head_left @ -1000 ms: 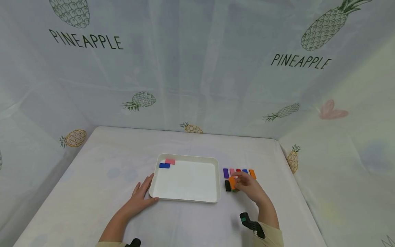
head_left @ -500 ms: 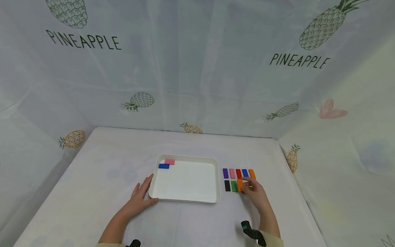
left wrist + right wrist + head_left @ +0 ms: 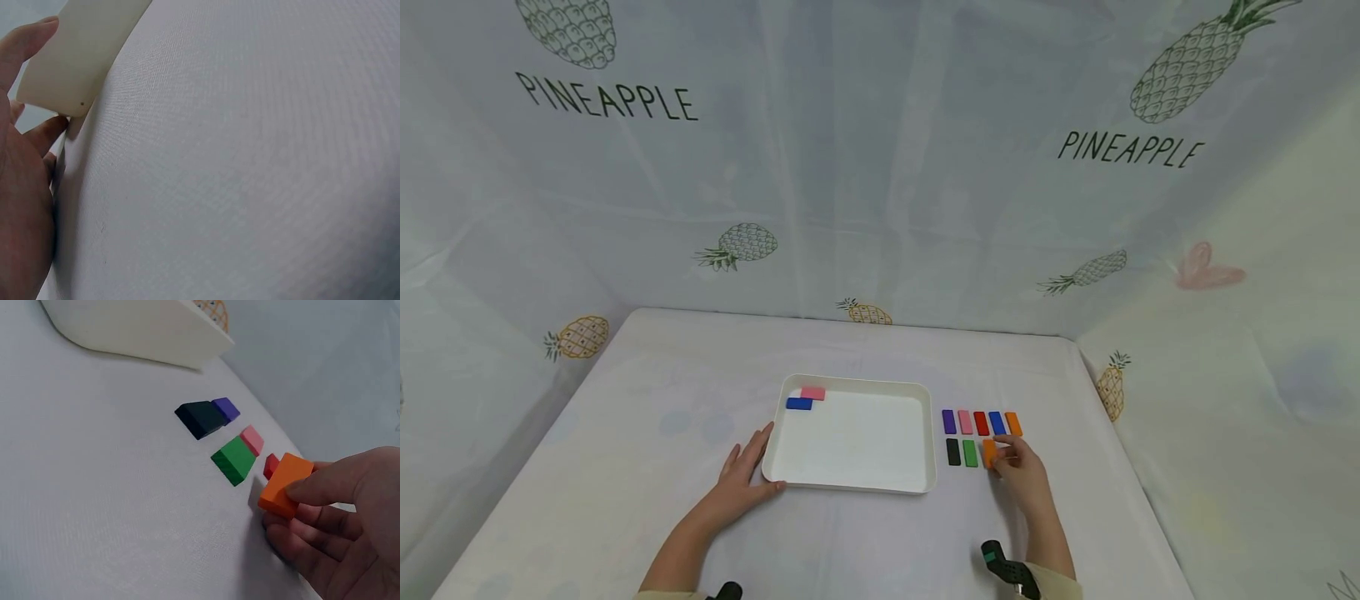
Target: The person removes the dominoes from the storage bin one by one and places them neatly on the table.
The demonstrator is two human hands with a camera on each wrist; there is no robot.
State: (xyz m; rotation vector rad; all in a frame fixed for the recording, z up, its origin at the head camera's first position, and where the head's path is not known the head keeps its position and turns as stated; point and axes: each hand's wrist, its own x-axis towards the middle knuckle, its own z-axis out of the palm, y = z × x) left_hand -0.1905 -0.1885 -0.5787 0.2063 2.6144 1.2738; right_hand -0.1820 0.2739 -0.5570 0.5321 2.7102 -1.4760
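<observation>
Between thumb and fingers, my right hand pinches an orange block at the right end of the near row. A green block and a black block lie to its left in that row. Behind them runs a far row of purple, pink, red, blue and orange blocks. With fingers spread, my left hand touches the near left corner of a white tray. Inside the tray, a pink block and a blue block lie at the far left.
White cloth covers the table, whose back edge meets a hanging pineapple-print curtain. A black wrist mount sits on my right forearm. The tray stands left of the block rows.
My right hand has moved right with the orange block, from over the green block to the right of it. The green and red blocks now show fully. The left hand stays at the tray.
</observation>
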